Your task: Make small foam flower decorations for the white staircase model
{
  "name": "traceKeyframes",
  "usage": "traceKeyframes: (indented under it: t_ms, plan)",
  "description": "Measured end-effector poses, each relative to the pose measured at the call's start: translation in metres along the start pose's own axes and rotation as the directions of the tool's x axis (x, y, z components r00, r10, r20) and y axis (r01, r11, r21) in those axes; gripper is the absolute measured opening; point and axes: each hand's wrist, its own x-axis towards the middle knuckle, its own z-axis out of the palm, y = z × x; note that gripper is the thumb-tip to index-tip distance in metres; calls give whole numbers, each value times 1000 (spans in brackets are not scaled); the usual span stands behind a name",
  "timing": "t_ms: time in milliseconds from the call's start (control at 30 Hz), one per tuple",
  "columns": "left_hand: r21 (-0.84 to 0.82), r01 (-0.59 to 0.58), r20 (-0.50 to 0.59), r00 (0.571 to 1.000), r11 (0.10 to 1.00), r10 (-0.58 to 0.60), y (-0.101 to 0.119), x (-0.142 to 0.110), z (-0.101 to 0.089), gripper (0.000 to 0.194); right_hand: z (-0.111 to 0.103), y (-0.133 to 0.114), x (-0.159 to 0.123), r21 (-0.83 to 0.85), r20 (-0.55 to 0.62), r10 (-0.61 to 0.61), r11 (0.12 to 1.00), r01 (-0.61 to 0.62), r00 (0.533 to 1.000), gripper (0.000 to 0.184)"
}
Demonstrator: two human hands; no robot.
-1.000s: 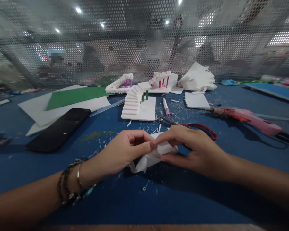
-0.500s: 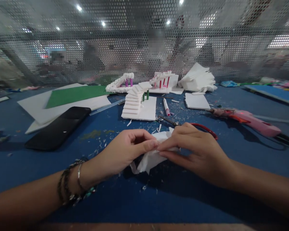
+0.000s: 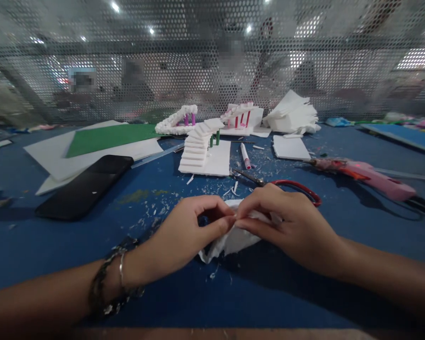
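Observation:
Between my hands, low over the blue table, is a crumpled sheet of thin white tissue paper (image 3: 239, 240). My left hand (image 3: 194, 231) pinches it between thumb and fingers at its upper middle. From the other side my right hand (image 3: 286, 222) pinches the same spot, its fingertips almost meeting the left ones. The tissue hangs in folds below the fingers, and part of it is hidden behind them. Just beyond my right hand lie scissors (image 3: 297, 187) with red handles, partly covered by that hand.
A white model staircase (image 3: 194, 151) stands ahead, with two more models behind it. A black phone (image 3: 87, 189) and green sheet (image 3: 109, 139) lie left. At right are a pink glue gun (image 3: 368, 177), a white pad (image 3: 291, 147) and a tissue stack (image 3: 292, 113). Scraps litter the table (image 3: 156, 307).
The fingertips of both hands have drawn closer together on the tissue paper. The tissue has shifted slightly and its folds hang differently.

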Motion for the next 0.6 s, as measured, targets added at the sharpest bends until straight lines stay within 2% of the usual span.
traceKeyframes:
  t_ms: [167,333,600]
  plan:
    - [23,-32,-31,999,999,32,0,-2,1,8,1,0,0,43,-7,40,998,-40,999,9]
    - [27,-58,-28,998,998,59,2,-3,0,12,2,0,-1,93,-26,134,987,-131,991,10]
    - [135,-113,-25,993,984,118,4,-3,0,5,2,0,-1,61,-29,139,989,-137,990,9]
